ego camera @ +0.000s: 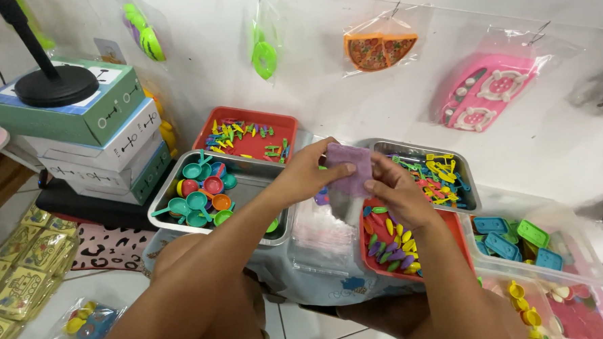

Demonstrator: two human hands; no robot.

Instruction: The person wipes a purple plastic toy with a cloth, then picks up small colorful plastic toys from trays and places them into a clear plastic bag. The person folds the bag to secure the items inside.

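We pinched the purple card with left hand and right hand, just above the red tray, keeping it flat for bagging.

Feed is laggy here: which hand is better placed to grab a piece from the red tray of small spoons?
Probably the right hand: it hovers directly over the red tray, while the left hand sits farther left.
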